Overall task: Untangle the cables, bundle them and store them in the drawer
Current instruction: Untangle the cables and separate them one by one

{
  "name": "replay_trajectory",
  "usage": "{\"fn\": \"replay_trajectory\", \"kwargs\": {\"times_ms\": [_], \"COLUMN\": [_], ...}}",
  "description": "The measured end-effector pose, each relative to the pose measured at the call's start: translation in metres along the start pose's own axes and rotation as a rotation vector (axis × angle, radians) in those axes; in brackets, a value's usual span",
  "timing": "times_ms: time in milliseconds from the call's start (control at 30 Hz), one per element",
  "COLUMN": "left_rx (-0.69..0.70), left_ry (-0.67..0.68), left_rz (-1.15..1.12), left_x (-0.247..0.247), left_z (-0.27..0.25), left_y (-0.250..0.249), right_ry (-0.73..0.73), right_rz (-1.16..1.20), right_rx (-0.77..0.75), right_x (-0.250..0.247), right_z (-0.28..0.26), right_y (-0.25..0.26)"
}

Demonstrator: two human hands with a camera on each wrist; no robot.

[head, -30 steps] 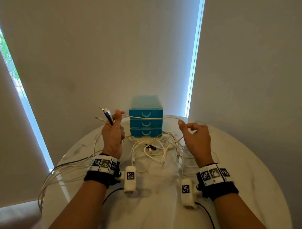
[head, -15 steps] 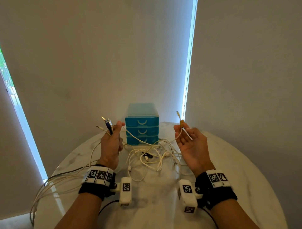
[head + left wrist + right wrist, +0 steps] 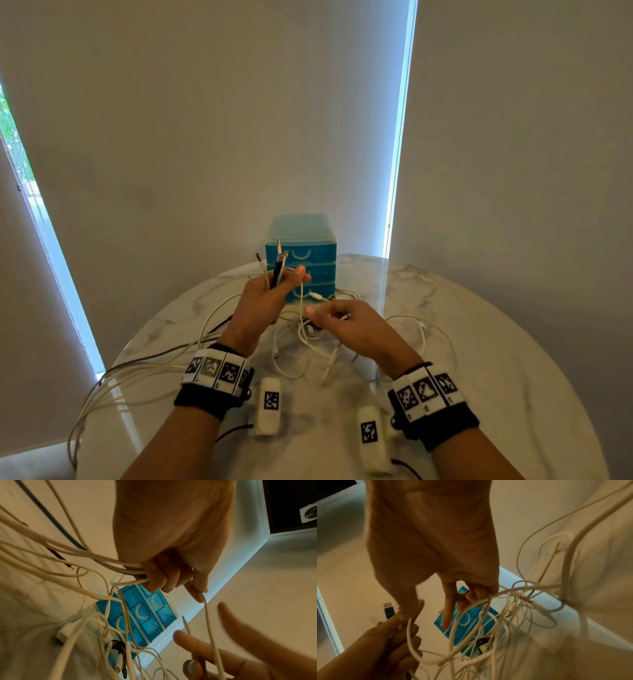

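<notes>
A tangle of white cables (image 3: 297,346) lies on the round marble table (image 3: 486,342) in front of a blue three-drawer unit (image 3: 310,255), all drawers closed. My left hand (image 3: 274,294) is raised before the drawers and grips several cable ends upright, their plugs (image 3: 279,262) sticking up above the fist. In the left wrist view its fingers (image 3: 163,577) curl round the bunch. My right hand (image 3: 344,318) hovers low over the tangle, just right of the left hand. Its index finger (image 3: 447,609) points out while the other fingers curl on a white cable (image 3: 481,600).
Long cable runs (image 3: 102,387) trail from the left hand over the table's left edge and hang down. A loose loop (image 3: 423,329) lies right of the tangle. A wall and blinds stand close behind the drawer unit.
My right hand came down from its raised spot at the right, let go of the plug end it held up, and now sits by the left hand. The left hand shifted toward the drawers.
</notes>
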State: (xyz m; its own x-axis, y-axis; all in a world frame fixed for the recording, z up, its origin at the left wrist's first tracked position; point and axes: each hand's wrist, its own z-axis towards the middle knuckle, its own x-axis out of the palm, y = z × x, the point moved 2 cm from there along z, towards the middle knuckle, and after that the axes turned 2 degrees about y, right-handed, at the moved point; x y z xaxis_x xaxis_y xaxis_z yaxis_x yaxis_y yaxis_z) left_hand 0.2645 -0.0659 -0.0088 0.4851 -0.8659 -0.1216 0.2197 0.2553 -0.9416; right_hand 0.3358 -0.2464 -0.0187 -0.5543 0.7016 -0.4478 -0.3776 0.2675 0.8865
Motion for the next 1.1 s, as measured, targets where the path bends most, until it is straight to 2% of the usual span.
{"fn": "replay_trajectory", "kwargs": {"times_ms": [67, 233, 300, 400, 500, 567, 633, 800, 867, 933, 1033, 1100], "left_rx": [-0.013, -0.046, -0.062, -0.087, -0.120, -0.173, -0.199, -0.169, -0.153, -0.124, -0.061, -0.035], "left_ry": [-0.008, -0.056, -0.035, -0.032, -0.182, -0.317, -0.391, -0.417, -0.346, -0.271, -0.170, -0.080], "left_rz": [-0.034, -0.126, -0.075, 0.105, 0.194, 0.168, 0.109, 0.169, 0.075, -0.006, 0.047, 0.077], "left_x": [-0.003, -0.007, -0.009, -0.008, -0.019, -0.032, -0.042, -0.037, -0.034, -0.032, -0.023, -0.012], "left_z": [0.001, 0.004, 0.004, 0.004, 0.011, 0.016, 0.020, 0.019, 0.020, 0.018, 0.008, -0.001], "left_y": [0.002, 0.004, 0.004, 0.006, 0.011, 0.017, 0.021, 0.020, 0.021, 0.017, 0.000, -0.015], "right_ry": [-0.009, -0.137, -0.164, -0.181, -0.376, -0.532, -0.637, -0.655, -0.586, -0.511, -0.302, -0.167], "right_rz": [-0.025, 0.187, 0.229, 0.416, 0.673, 0.878, 1.048, 1.241, 1.178, 0.985, 0.491, 0.182], "right_rx": [-0.078, -0.105, -0.139, -0.182, -0.239, -0.240, -0.214, -0.113, -0.042, 0.018, 0.044, 0.001], "right_x": [0.000, -0.015, -0.014, -0.015, -0.044, -0.071, -0.087, -0.081, -0.077, -0.069, -0.036, -0.009], "right_z": [0.000, -0.002, -0.001, -0.001, -0.005, -0.008, -0.010, 0.000, 0.004, 0.005, 0.000, -0.001], "right_y": [0.000, 0.002, 0.002, 0.006, 0.008, -0.001, -0.014, -0.032, -0.032, -0.025, -0.002, 0.010]}}
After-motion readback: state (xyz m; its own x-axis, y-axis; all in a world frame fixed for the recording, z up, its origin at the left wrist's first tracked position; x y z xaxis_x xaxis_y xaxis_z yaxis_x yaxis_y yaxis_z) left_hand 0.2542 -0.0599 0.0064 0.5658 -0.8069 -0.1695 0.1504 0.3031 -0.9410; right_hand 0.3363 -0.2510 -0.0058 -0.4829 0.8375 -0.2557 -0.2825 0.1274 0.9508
